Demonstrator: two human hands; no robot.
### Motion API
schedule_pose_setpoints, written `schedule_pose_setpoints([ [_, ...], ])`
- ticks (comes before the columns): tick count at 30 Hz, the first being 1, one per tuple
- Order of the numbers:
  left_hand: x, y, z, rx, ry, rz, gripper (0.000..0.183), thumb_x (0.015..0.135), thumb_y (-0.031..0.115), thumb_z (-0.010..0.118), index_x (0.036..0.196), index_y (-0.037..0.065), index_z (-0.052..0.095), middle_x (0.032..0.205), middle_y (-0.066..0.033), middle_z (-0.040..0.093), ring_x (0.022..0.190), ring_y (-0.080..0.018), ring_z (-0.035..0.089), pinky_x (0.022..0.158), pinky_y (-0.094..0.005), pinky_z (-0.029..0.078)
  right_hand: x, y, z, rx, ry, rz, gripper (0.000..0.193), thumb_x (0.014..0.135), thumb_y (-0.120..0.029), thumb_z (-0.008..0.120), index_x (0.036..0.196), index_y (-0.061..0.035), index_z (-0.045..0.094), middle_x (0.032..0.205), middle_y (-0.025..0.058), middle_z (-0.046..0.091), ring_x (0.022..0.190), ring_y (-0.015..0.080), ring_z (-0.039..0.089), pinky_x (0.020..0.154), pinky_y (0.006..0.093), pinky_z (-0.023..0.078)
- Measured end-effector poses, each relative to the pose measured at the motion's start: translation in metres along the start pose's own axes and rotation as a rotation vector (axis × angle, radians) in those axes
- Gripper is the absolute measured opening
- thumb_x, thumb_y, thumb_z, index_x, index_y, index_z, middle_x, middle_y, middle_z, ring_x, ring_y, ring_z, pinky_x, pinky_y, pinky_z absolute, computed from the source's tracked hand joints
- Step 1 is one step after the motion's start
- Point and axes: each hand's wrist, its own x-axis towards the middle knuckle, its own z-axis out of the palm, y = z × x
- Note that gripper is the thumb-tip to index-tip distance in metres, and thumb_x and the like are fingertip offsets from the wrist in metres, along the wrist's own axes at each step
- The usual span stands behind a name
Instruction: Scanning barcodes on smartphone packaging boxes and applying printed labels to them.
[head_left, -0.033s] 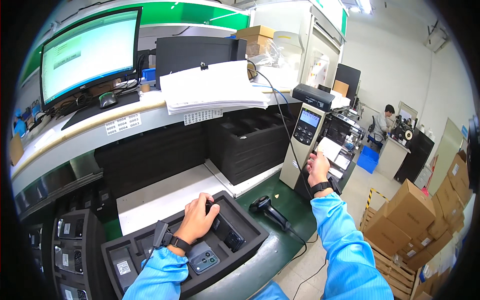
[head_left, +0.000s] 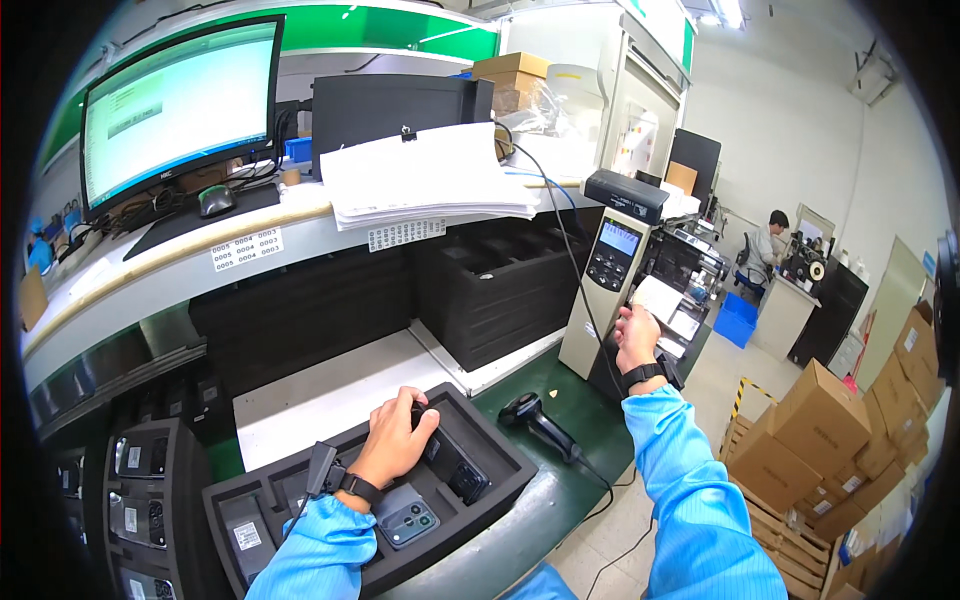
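Note:
My left hand (head_left: 392, 442) is closed at the upper end of a dark smartphone (head_left: 467, 482) lying in a slot of a black foam tray (head_left: 515, 465); its fingers hide part of the phone. Below that hand, a grey-blue smartphone (head_left: 408, 517) with a camera cluster lies in another slot. On the right, my right hand (head_left: 637, 335) pinches a white label (head_left: 657, 298) at the front of a beige label printer (head_left: 603, 290). Between the two hands, a black barcode scanner (head_left: 540, 424) rests on the green mat, its cable running right.
Black foam trays (head_left: 505, 300) are stacked under the shelf, and more phone-filled trays (head_left: 150, 510) stand at lower left. A monitor (head_left: 180, 110), mouse (head_left: 216, 200) and paper stack (head_left: 425, 180) occupy the shelf. Cartons (head_left: 820, 410) sit on pallets at right. Another person (head_left: 768, 245) sits far back.

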Motion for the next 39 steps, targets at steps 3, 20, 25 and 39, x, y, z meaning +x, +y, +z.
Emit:
schedule_pose_setpoints([
  [3,0.000,0.001,0.001,-0.003,-0.007,0.003,0.037,0.100,0.039,0.056,0.120,0.008,0.054,0.112,-0.0181,0.065,0.113,-0.0371,0.060,0.104,-0.0474,0.037,0.024,-0.004,-0.002,-0.138,-0.053,-0.053,0.027,0.102,-0.033,0.063,0.111,-0.0078,0.065,0.087,0.0001,0.065,0.061,0.0084,0.054,0.050,0.0241,0.042],
  [20,-0.001,-0.005,0.004,-0.021,0.017,0.030,0.036,0.101,0.037,0.055,0.121,0.007,0.053,0.113,-0.0158,0.065,0.112,-0.0358,0.061,0.104,-0.0467,0.038,-0.188,0.003,-0.022,-0.961,-1.414,0.397,0.030,0.105,-0.028,0.057,0.095,-0.0012,0.066,0.066,0.0009,0.058,0.055,0.0087,0.055,0.050,0.0264,0.044],
  [25,-0.002,-0.007,0.004,0.005,0.043,0.073,0.038,0.101,0.037,0.055,0.125,0.007,0.054,0.121,-0.0164,0.061,0.118,-0.0350,0.058,0.107,-0.0468,0.038,-0.198,-0.004,0.011,-1.335,-1.528,0.213,0.045,0.096,-0.042,0.069,0.075,-0.0029,0.070,0.061,0.0043,0.060,0.056,0.0145,0.057,0.055,0.0332,0.047],
  [39,-0.017,0.001,-0.016,0.348,-0.154,0.030,0.052,0.095,0.035,0.062,0.138,0.008,0.053,0.144,-0.0189,0.051,0.132,-0.0396,0.049,0.110,-0.0501,0.038,-0.149,0.064,-0.055,-1.293,-0.795,-0.360,0.065,0.076,-0.032,0.082,0.130,-0.0001,0.064,0.099,0.0218,0.073,0.090,0.0358,0.072,0.083,0.0432,0.056],
])
